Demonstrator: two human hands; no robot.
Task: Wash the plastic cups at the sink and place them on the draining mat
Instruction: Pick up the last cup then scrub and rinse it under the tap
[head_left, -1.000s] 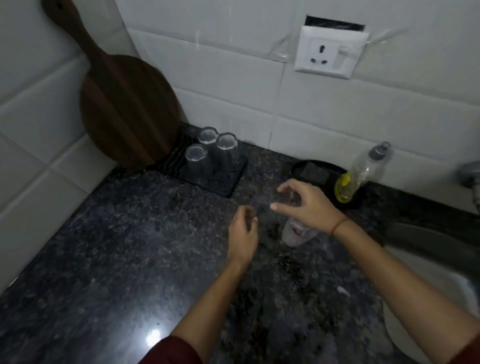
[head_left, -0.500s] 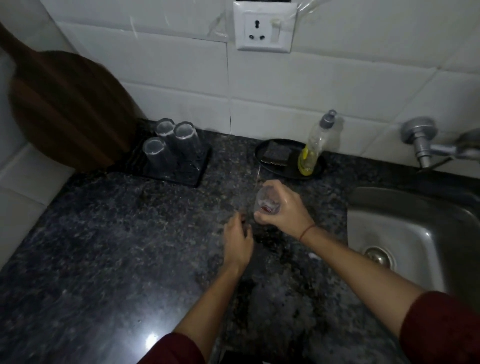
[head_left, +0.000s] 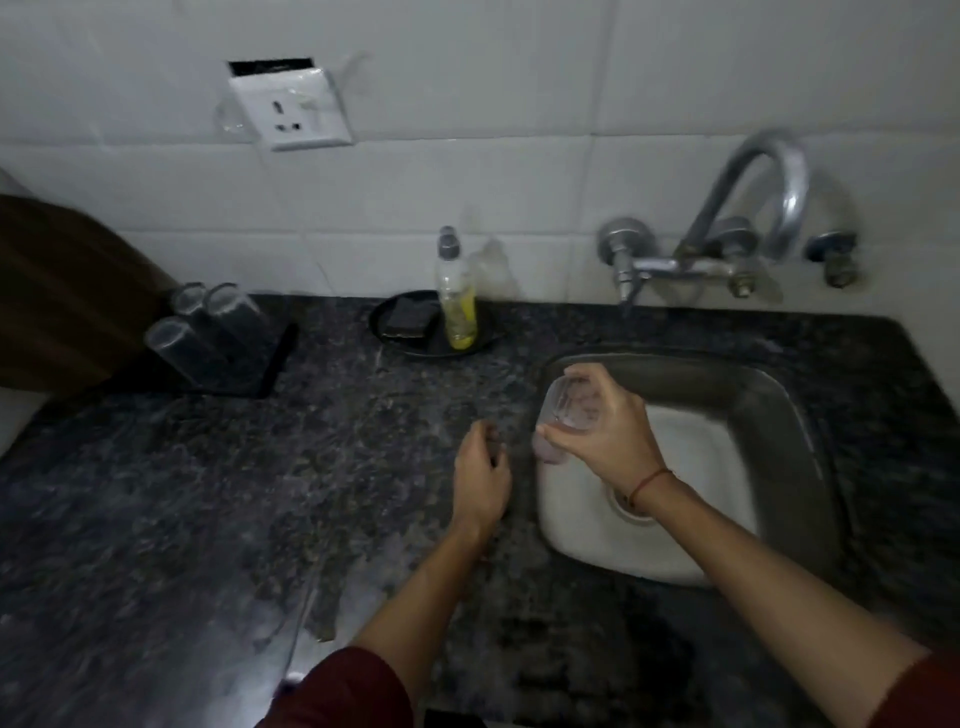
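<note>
My right hand (head_left: 610, 434) grips a clear plastic cup (head_left: 563, 415) and holds it over the left edge of the steel sink (head_left: 779, 415). The cup is tilted, its mouth towards me, and my fingers hide much of it. My left hand (head_left: 480, 475) hovers over the dark granite counter just left of the sink, fingers loosely curled, holding nothing. Three clear cups (head_left: 208, 325) stand upside down on the black draining mat (head_left: 270, 364) at the back left.
A curved tap (head_left: 748, 208) with two valves juts from the tiled wall above the sink. A black dish (head_left: 400, 345) holding a sponge and a soap bottle (head_left: 457, 306) sits behind the counter. A wooden board (head_left: 57, 291) leans at far left. A wall socket (head_left: 291, 111) is above.
My right hand picked the cup up off the counter and carried it right to the sink's edge. My left hand followed to the right. The view swung right, bringing the sink and tap in.
</note>
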